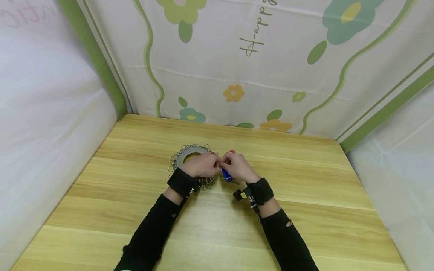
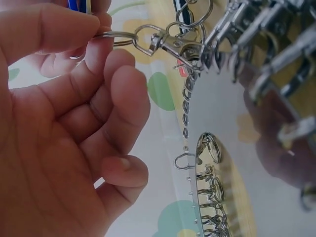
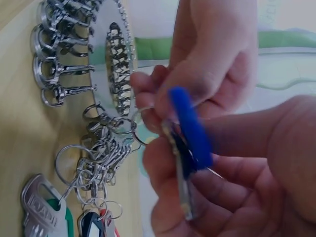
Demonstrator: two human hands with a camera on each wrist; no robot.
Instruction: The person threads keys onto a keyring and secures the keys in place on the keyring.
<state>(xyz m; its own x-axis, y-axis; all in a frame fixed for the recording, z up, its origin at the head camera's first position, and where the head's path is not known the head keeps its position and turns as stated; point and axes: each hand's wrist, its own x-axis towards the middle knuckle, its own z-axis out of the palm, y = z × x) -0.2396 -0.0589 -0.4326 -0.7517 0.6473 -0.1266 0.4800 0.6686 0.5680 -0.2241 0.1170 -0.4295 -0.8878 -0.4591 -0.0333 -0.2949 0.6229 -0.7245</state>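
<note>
A round flat metal key holder, edged all round with swivel clasps and split rings, stands left of centre on the table. My left hand pinches a split ring between thumb and forefinger. That ring hangs from a silver swivel clasp on the holder's edge. My right hand holds a key with a blue head by thumb and fingers, close against the left fingertips. Whether the split ring passes through the key's hole is hidden by the fingers.
Other keys hang from the holder's rings: a silver one, a green-headed one and a black-headed one. The wooden table meets a flowered cloth wall at its back, with white cloth at both sides.
</note>
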